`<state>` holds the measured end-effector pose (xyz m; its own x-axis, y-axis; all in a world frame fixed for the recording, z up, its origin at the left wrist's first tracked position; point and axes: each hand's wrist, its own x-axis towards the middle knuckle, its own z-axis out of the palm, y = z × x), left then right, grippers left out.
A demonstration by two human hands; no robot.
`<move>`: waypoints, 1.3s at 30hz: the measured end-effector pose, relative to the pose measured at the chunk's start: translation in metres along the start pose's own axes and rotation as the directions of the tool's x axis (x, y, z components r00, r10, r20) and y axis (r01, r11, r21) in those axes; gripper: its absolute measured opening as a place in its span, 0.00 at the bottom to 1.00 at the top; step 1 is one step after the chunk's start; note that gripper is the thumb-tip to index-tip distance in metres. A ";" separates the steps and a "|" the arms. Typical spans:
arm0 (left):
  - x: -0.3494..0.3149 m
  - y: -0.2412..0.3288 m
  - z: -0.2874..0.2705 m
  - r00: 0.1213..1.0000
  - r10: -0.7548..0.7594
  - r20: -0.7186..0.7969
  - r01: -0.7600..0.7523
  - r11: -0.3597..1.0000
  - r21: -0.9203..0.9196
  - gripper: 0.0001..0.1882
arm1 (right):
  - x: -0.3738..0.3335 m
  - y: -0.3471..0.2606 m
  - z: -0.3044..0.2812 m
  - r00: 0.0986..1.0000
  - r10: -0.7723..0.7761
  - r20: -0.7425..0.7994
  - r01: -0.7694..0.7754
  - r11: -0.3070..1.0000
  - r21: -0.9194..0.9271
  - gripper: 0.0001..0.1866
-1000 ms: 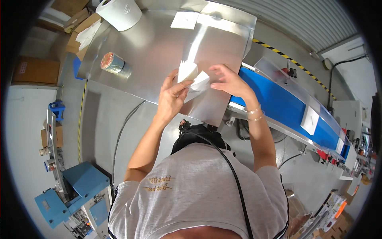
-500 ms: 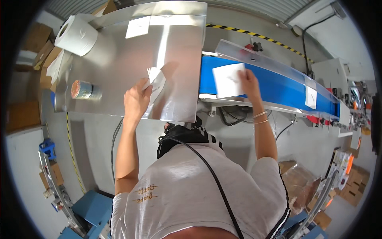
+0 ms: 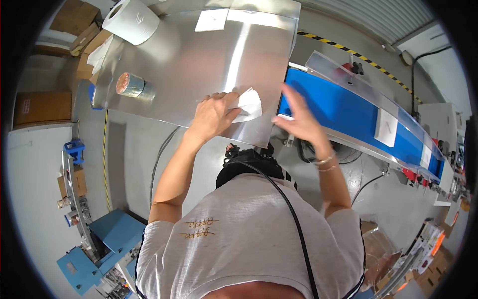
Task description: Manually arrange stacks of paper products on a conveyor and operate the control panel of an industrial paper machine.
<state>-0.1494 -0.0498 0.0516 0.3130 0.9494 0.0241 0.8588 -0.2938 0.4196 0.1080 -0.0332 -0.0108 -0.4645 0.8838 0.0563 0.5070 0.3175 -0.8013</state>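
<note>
Near the right front of the shiny metal table (image 3: 186,70), my left hand (image 3: 213,115) is closed on several white paper sheets (image 3: 250,103), which fan out beyond the fingertips toward the right. Between the table and the blue conveyor belt (image 3: 333,99), my right hand (image 3: 302,118) hovers with fingers stretched and thumb apart. It is slightly blurred and nothing shows in it. On the belt lies one white sheet (image 3: 386,128), with another white sheet (image 3: 425,156) farther along at the right end.
A large white paper roll (image 3: 132,22) stands at the table's far left. Closer is a small roll with an orange-brown end (image 3: 130,84). One white sheet (image 3: 211,20) lies at the table's back. A clear guard (image 3: 343,74) runs along the belt's far side.
My right hand has let go of a white sheet and come left toward the table; the sheets on the belt sit farther right. My left hand still holds its sheets. The view has shifted.
</note>
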 end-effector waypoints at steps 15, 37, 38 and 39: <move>0.003 0.002 -0.002 0.977 0.188 0.102 -0.172 0.975 -0.142 0.11 | 0.021 -0.005 0.036 0.990 -0.140 -0.003 0.131 0.919 0.371 0.37; 0.066 0.053 0.088 0.948 0.186 0.260 -0.003 0.817 -0.576 0.18 | -0.200 0.241 -0.252 0.326 0.454 -0.829 -0.773 0.633 0.043 0.21; 0.063 0.050 0.087 0.947 0.171 0.272 0.016 0.820 -0.572 0.18 | -0.202 0.239 -0.257 0.312 0.444 -0.840 -0.770 0.636 0.050 0.21; 0.060 0.045 0.087 0.945 0.158 0.286 0.035 0.821 -0.570 0.18 | -0.206 0.232 -0.259 0.188 0.369 -0.910 -0.892 0.453 0.000 0.26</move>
<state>-0.0567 -0.0156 -0.0066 0.5473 0.8194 -0.1703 0.4852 -0.1448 0.8623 0.5092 -0.0523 -0.0537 0.7610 0.5959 0.2566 0.6437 -0.6442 -0.4131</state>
